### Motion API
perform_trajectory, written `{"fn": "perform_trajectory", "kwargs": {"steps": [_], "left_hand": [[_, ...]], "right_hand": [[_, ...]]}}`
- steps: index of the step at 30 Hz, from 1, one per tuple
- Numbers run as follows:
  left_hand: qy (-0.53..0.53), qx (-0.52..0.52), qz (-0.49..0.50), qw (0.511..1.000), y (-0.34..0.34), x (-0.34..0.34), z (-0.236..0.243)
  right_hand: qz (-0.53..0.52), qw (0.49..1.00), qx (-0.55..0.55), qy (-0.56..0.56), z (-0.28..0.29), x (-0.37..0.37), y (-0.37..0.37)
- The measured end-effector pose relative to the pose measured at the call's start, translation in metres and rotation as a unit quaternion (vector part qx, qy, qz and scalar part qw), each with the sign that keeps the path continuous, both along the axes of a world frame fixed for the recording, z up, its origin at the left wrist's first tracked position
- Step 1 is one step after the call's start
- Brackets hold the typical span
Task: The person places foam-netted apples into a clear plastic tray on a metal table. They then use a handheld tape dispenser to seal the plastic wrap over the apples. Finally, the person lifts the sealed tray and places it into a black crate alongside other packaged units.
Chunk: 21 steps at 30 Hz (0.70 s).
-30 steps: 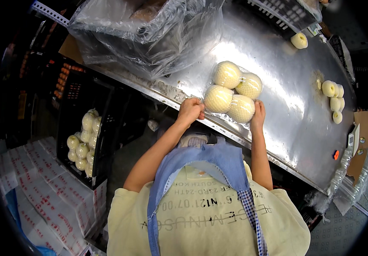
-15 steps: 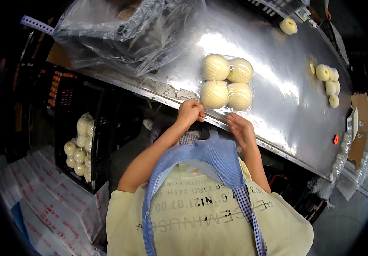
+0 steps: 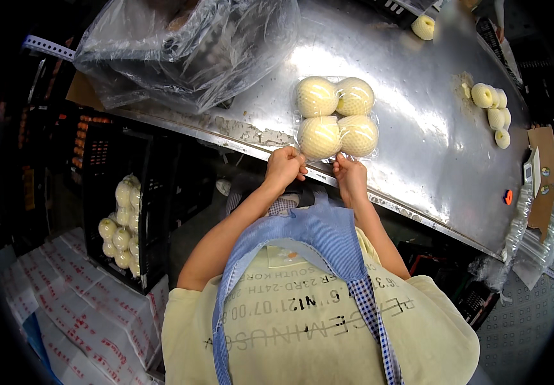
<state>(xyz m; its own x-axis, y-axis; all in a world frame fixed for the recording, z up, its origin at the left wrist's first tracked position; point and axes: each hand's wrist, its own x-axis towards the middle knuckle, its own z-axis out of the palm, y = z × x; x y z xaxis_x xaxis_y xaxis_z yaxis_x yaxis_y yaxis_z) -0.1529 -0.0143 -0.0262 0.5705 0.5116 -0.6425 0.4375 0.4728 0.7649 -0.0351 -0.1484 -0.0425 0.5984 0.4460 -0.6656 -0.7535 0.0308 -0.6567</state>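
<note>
A clear plastic clamshell pack (image 3: 375, 146) lies on the metal table in front of me. Several round fruits in pale yellow foam nets (image 3: 320, 137) sit in it in two rows, under the shiny plastic. At the pack's near left corner, my left hand (image 3: 285, 167) is closed, thumb and fingers pinched together on the rim. My right hand (image 3: 351, 178) pinches the near edge below the right-hand fruit, its fingertips touching the plastic. Exactly how the rim sits between the fingers is partly hidden.
A crate under clear plastic sheeting (image 3: 181, 58) covers the table's far left. Loose foam nets (image 3: 496, 112) and an orange ring (image 3: 508, 197) lie to the right, by empty clear packs (image 3: 518, 224) and cardboard (image 3: 540, 183). Below left, a black crate (image 3: 152, 212) holds packed fruit.
My right hand has moved left and up from beside the table edge and closed on the pack's near edge. The left hand stays at its corner.
</note>
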Motion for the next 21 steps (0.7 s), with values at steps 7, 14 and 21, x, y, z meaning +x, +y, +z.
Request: {"fn": "perform_trajectory", "kwargs": {"steps": [7, 14, 21], "left_hand": [[-0.016, -0.026, 0.010, 0.999, -0.001, -0.002, -0.004], [-0.021, -0.036, 0.002, 0.999, 0.001, -0.006, -0.002], [-0.002, -0.006, -0.022, 1.000, 0.002, -0.004, -0.005]], "right_hand": [[0.140, 0.989, -0.035, 0.020, 0.016, 0.013, -0.011], [0.360, 0.922, -0.039, -0.134, 0.062, 0.064, -0.043], [0.124, 0.939, -0.159, -0.278, 0.023, 0.126, -0.009]]}}
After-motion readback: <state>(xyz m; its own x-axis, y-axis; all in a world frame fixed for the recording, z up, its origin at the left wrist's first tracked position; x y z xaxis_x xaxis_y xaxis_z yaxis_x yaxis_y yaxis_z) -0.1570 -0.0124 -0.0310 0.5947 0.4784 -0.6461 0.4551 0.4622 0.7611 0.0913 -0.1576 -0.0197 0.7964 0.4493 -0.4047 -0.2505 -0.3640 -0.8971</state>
